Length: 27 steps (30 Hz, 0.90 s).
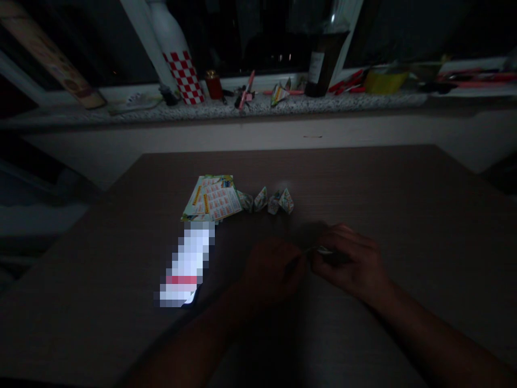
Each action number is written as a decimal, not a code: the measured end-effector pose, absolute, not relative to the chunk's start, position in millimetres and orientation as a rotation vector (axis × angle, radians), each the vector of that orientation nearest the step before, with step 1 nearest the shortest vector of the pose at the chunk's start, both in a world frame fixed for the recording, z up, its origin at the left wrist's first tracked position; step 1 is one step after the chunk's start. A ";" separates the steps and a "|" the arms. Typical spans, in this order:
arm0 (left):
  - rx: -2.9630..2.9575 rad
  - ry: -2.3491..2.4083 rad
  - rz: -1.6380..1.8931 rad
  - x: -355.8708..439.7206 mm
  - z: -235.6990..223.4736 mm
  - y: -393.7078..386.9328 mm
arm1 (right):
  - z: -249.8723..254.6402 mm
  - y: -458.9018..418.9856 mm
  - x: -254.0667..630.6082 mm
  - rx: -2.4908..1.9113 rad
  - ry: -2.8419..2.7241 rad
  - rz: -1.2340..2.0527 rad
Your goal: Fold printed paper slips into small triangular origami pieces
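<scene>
Over the middle of the table, my left hand [277,269] and my right hand [349,264] are close together. Both are closed on a small piece of folded paper [325,250], of which only a pale edge shows between the fingers. Beyond them lie several small folded paper pieces [286,201] in a row, printed and pointed in shape. At the left end of that row is a fanned stack of printed sheets [221,200]. Nearer me, left of my left hand, a phone [189,261] lies with its screen lit and blurred out.
The dark wooden table [363,183] meets a wall below a stone windowsill [226,114]. On the sill stand a white bottle with red checks [183,70], a dark labelled bottle [317,67], a small amber jar [213,85], a yellow container [385,81] and red items.
</scene>
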State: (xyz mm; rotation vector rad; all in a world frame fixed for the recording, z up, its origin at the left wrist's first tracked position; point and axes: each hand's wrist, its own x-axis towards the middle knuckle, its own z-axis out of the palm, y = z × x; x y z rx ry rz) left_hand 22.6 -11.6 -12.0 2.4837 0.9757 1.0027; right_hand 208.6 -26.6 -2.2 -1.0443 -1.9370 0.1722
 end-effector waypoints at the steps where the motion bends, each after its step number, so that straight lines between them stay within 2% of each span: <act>1: 2.503 0.959 1.009 21.9 -11.6 -11.2 | -1.6 -26.8 209.1 -1.063 -1.931 0.167; 9: 2.429 0.958 0.990 18.1 -7.5 -8.9 | -0.3 -25.0 219.0 -1.192 -1.854 0.193; 15: 2.140 1.051 0.973 14.0 -1.9 -9.7 | -0.4 -24.3 231.3 -1.256 -1.771 0.186; 23: 1.556 1.019 0.910 18.7 -7.3 -5.6 | -5.2 -25.4 225.8 -1.245 -1.742 0.410; 27: 1.513 1.016 0.869 20.2 -10.7 -4.5 | -11.6 -25.4 220.9 -1.241 -1.624 0.592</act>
